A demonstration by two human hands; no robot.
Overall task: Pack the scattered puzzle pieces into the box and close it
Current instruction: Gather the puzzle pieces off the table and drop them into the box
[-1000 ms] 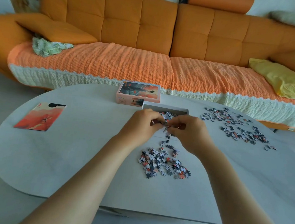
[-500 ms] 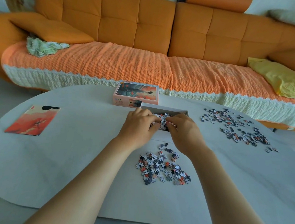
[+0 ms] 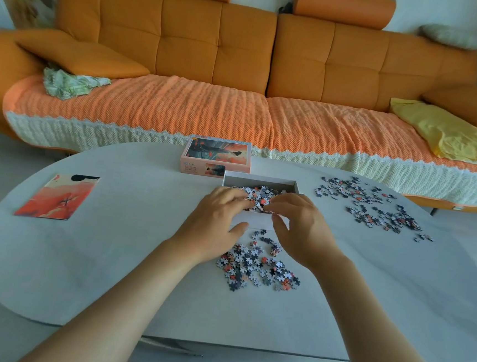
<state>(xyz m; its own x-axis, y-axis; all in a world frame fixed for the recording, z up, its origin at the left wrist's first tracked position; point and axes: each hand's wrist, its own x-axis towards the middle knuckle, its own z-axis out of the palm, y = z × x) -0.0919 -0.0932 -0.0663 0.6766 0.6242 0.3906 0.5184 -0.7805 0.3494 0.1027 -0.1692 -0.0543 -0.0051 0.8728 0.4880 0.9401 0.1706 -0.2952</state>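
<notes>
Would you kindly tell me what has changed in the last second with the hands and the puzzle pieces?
Both hands, left hand and right hand, carried a pinch of pieces forward from above the near pile to the open box and spread their fingers there, apparently letting them go. The far pile, the box lid and the picture card stayed put.

Hands over open box

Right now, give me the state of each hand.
Left hand: open, fingers spread over the white cardboard box, holding nothing.
Right hand: open, holding nothing.
</notes>
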